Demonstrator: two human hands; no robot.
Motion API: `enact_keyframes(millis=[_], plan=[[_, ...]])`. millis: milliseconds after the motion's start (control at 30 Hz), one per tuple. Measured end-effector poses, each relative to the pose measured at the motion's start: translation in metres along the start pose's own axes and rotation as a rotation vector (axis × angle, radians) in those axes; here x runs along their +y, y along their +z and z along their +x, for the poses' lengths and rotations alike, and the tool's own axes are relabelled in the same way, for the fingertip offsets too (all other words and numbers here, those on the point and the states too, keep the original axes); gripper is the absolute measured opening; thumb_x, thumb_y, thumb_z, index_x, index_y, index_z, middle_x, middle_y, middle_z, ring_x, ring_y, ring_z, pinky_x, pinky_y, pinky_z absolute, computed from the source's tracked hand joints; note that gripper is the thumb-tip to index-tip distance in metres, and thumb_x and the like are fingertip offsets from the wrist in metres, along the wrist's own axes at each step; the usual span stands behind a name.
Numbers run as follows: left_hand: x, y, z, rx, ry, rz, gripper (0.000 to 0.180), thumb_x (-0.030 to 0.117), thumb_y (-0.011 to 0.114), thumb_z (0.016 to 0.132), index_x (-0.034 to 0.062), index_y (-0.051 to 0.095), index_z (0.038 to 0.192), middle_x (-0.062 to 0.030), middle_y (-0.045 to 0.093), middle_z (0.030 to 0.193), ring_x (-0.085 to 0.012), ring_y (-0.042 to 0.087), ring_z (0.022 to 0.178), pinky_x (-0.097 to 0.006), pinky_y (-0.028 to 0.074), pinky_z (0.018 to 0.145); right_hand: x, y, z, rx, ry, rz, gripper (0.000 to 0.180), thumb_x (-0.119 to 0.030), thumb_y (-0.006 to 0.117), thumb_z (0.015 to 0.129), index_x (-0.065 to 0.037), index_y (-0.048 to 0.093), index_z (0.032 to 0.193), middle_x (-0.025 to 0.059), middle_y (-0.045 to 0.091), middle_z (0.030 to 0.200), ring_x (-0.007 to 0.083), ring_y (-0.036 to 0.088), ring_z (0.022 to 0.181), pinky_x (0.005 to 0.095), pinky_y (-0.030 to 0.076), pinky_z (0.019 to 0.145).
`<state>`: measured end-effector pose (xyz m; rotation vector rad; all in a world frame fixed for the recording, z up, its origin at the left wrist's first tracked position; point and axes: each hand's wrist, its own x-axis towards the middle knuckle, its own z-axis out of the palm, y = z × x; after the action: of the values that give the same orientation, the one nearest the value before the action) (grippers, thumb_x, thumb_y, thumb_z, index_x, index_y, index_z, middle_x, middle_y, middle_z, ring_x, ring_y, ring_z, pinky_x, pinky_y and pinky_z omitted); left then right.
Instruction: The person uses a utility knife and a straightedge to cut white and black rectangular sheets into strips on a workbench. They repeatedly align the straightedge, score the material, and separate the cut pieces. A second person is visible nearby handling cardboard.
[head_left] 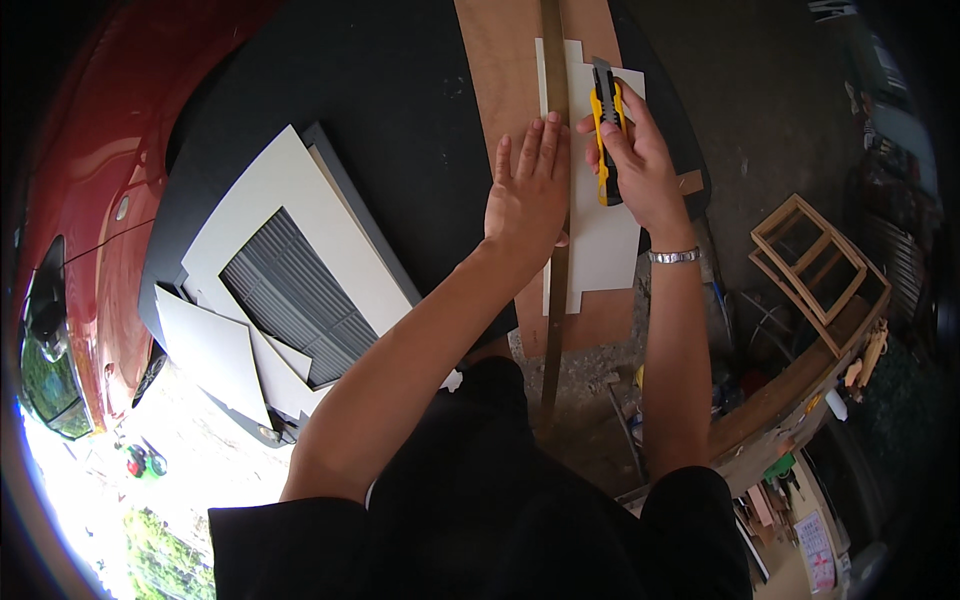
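My left hand [530,185] lies flat, fingers stretched out, pressing down on a long narrow straightedge [555,80]. The straightedge runs lengthwise over a white sheet of card [605,250] with notched corners. Under the card lies a brown wooden board [500,60]. In my right hand [645,165] is a yellow and black utility knife [607,130], gripped along its body. Its blade is out and points away from me, over the card just right of the straightedge. Whether the blade touches the card I cannot tell.
The board rests on a black table [400,90]. To the left lie a white frame-shaped card [260,170] over a grey slatted panel [300,285] and a white offcut [215,345]. A red car [120,190] stands far left. Small wooden frames [810,255] sit at right.
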<state>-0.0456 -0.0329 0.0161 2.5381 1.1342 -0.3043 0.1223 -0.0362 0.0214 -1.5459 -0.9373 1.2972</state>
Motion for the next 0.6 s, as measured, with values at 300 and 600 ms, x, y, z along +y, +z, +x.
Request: enact_keyframes(millis=[300, 600], plan=[[0.002, 0.000, 0.001, -0.020, -0.023, -0.015, 0.140, 0.053, 0.092, 0.056, 0.0008, 0.016, 0.161, -0.0161, 0.017, 0.169, -0.0296, 0.017, 0.157, -0.050, 0.022, 0.127, -0.027, 0.019, 0.034, 0.076, 0.173, -0.499, 0.037, -0.022, 0.049, 0.106, -0.004, 0.046, 0.138, 0.0182, 0.072, 0.083, 0.0252, 0.073, 0.057, 0.0357, 0.060, 0.054], [-0.001, 0.002, 0.000, -0.011, -0.020, -0.045, 0.141, 0.052, 0.093, 0.055, 0.0020, 0.016, 0.161, -0.0143, 0.016, 0.170, -0.0309, 0.012, 0.158, -0.050, 0.018, 0.128, -0.028, 0.029, 0.046, 0.159, 0.200, -0.637, 0.046, -0.024, 0.052, 0.105, -0.011, 0.051, 0.149, 0.0099, 0.072, 0.078, 0.0194, 0.068, 0.050, 0.0321, 0.058, 0.053]])
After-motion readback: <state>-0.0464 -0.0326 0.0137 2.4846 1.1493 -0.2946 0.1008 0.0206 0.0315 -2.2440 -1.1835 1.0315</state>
